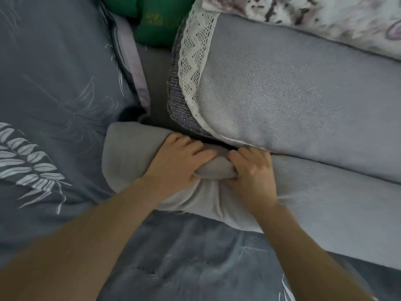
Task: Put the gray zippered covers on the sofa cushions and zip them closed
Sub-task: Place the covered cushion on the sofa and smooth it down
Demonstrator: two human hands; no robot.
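Observation:
A long sofa cushion in a gray cover (325,192) lies across the middle right, its left end bunched and loose (130,153). My left hand (178,161) lies on that end, thumb and fingers closed round a fold of the gray cover. My right hand (253,174) grips the same fold from the right, fingers curled into the fabric. A second gray cushion (293,94) with a white lace trim (193,68) lies just behind, touching it. The zipper is hidden under my hands.
A dark gray quilt with a white leaf print (54,94) covers the left and the front. A green cloth (156,20) sits at the top middle. A floral fabric (325,20) lies at the top right.

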